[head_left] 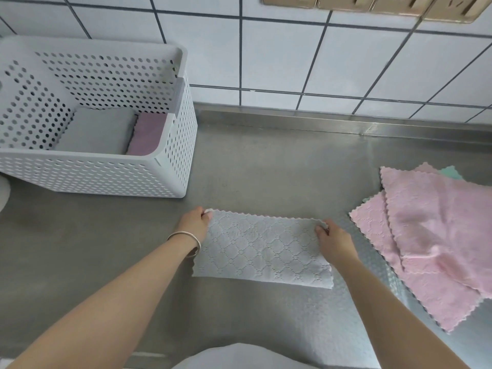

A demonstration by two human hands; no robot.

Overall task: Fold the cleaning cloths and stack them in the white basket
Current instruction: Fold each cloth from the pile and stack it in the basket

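Note:
A pale grey quilted cloth point(262, 249) lies on the steel counter, folded into a wide rectangle. My left hand point(194, 222) pinches its far left corner and my right hand point(332, 239) pinches its far right corner. The white perforated basket point(170, 166) stands at the back left. Inside it lie a folded grey cloth point(98, 130) and a folded mauve cloth point(147, 133) side by side. A pile of unfolded pink cloths point(431, 235) lies at the right, with a green cloth's corner point(451, 173) showing from beneath.
The steel counter point(279, 161) runs back to a white tiled wall point(279, 57). A gold-coloured socket strip point(372, 6) is fixed high on the wall. The rim of a white round object point(4, 193) shows at the far left edge.

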